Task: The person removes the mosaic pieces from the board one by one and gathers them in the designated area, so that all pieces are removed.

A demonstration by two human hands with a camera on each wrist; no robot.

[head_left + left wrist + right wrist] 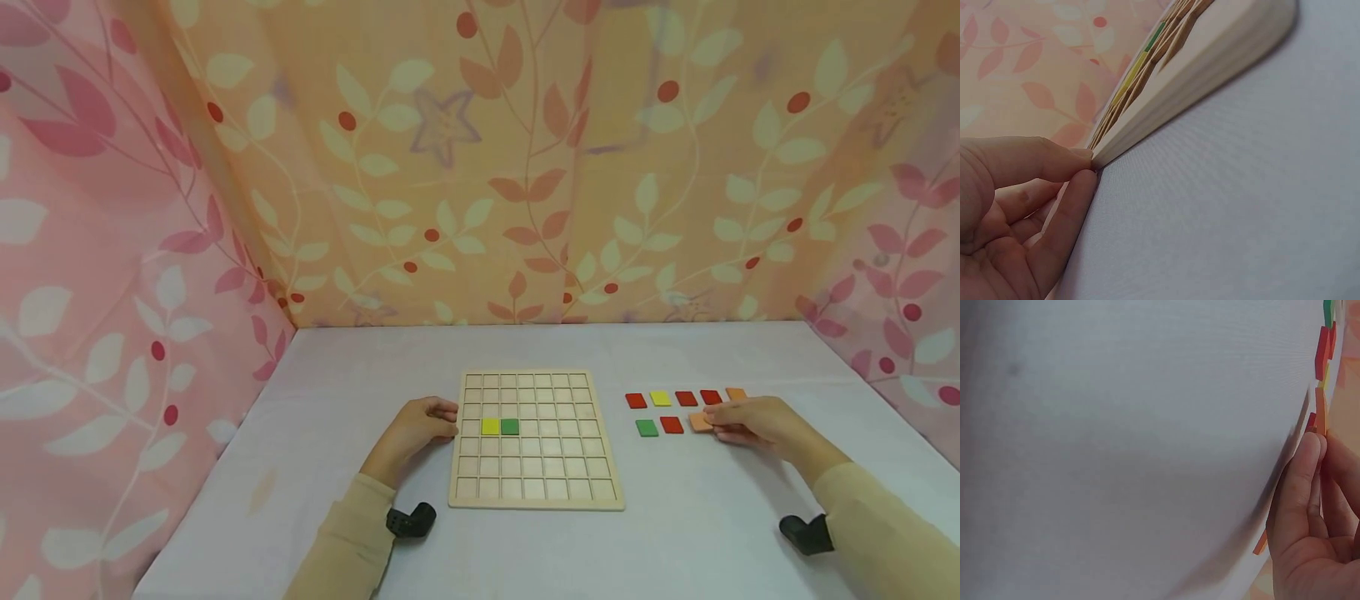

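Orange tile (701,422) pinched by right hand (753,423); left hand (415,427) fingertips grip wooden board (536,440) edge.

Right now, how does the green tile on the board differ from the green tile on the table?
The green tile on the board sits in a grid cell, touching a yellow tile. The green tile on the table lies loose beside a red tile, with a gap between them. Both are flat green squares of similar size.
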